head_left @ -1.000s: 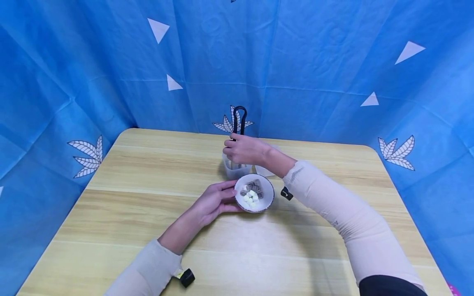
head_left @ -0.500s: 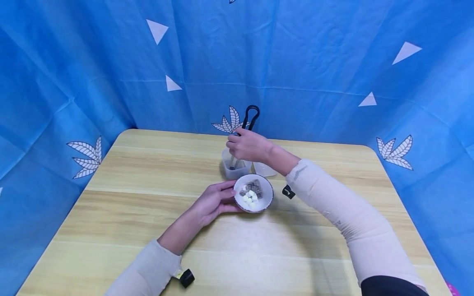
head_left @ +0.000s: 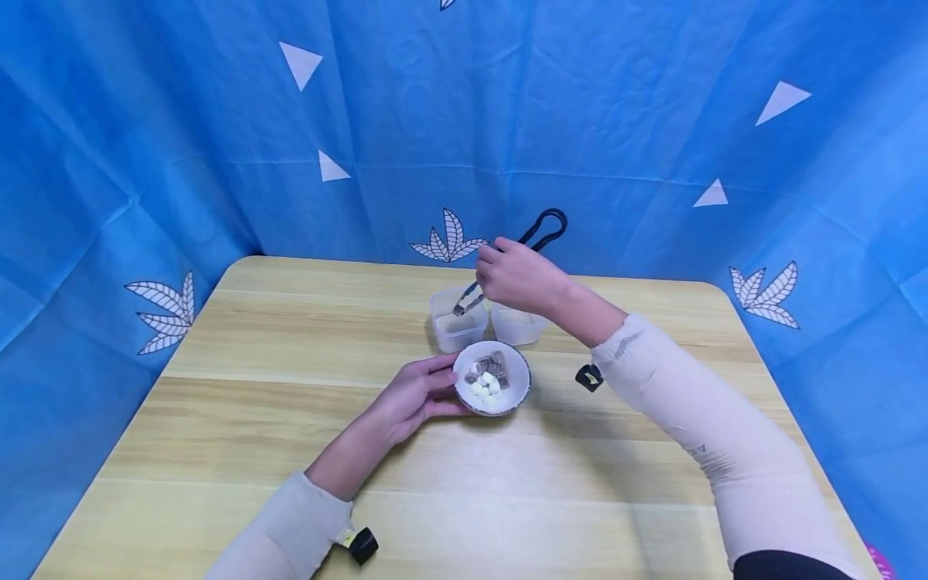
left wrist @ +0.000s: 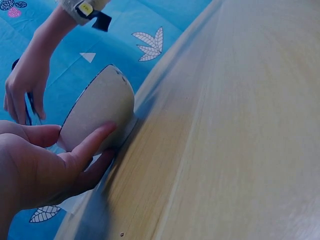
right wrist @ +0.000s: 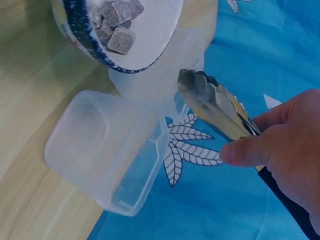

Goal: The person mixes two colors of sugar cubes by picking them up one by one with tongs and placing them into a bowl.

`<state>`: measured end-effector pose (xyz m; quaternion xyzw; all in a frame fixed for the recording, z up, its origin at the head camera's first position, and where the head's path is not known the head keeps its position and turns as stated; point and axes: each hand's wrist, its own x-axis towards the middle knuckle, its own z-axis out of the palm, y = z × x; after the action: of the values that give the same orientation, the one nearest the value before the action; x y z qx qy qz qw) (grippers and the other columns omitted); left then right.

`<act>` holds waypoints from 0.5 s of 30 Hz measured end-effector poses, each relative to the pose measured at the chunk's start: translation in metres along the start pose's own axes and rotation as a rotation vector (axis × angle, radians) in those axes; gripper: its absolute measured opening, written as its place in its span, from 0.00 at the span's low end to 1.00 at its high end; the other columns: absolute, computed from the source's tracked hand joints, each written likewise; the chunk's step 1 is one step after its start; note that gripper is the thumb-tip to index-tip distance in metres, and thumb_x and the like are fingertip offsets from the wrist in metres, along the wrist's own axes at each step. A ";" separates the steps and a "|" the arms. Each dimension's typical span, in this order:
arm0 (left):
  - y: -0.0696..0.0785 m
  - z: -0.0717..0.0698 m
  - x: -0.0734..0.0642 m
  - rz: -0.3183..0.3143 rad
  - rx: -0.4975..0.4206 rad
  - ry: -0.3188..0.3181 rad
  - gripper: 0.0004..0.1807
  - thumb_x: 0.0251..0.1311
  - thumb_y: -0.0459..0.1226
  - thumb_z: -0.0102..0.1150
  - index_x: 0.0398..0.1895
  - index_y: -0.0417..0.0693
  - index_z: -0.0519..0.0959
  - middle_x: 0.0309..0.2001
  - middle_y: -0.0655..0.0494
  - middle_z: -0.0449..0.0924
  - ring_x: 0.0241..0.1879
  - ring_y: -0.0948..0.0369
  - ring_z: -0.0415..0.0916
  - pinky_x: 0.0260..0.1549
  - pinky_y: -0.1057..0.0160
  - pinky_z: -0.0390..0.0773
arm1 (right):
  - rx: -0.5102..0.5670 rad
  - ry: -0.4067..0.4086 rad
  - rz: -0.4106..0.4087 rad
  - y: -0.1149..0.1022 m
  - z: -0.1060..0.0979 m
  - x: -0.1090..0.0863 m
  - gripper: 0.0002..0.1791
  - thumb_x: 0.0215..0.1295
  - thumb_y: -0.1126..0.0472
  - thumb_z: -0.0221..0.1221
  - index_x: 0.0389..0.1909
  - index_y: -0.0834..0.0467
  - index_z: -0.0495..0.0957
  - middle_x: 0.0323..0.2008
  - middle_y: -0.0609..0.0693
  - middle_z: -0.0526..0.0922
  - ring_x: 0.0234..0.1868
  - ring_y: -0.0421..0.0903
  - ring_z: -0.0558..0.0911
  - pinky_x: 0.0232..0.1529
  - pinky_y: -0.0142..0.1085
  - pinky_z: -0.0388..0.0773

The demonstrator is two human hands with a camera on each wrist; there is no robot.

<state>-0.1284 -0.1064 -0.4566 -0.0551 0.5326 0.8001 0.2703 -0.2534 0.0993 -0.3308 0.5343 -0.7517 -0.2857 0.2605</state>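
Note:
My left hand [head_left: 406, 401] holds a white bowl [head_left: 519, 390] from its left side. In the left wrist view the thumb is at the rim and other fingers support the underside. Greyish-brown cubes [right wrist: 121, 41] and small white pieces [head_left: 484, 392] lie together in the bowl. Behind it my right hand [head_left: 524, 278] grips metal tongs [right wrist: 207, 97] with black handles. The tongs slant, their tips over the left translucent plastic container [head_left: 440, 332]. Those tips lie close together, and I see nothing between them.
A second translucent container [head_left: 518, 332] stands right beside the first, behind the bowl. All this is on a wooden table [head_left: 304, 322] with rounded back corners. A blue patterned curtain [head_left: 594, 121] hangs along the back and sides.
My right hand has moved right and the tongs have tipped from upright to slanting, their tips rising from inside the left container. The left hand and bowl have hardly moved.

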 end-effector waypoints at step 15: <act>0.000 0.000 0.000 -0.004 0.001 0.013 0.31 0.75 0.26 0.46 0.80 0.38 0.59 0.76 0.34 0.61 0.71 0.38 0.69 0.61 0.39 0.83 | 0.021 0.101 0.094 -0.009 -0.016 -0.060 0.04 0.71 0.68 0.61 0.38 0.60 0.85 0.30 0.51 0.90 0.34 0.51 0.77 0.31 0.36 0.72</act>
<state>-0.1281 -0.1063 -0.4567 -0.0614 0.5345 0.7990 0.2684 -0.2185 0.1520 -0.3310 0.5151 -0.7647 -0.2377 0.3056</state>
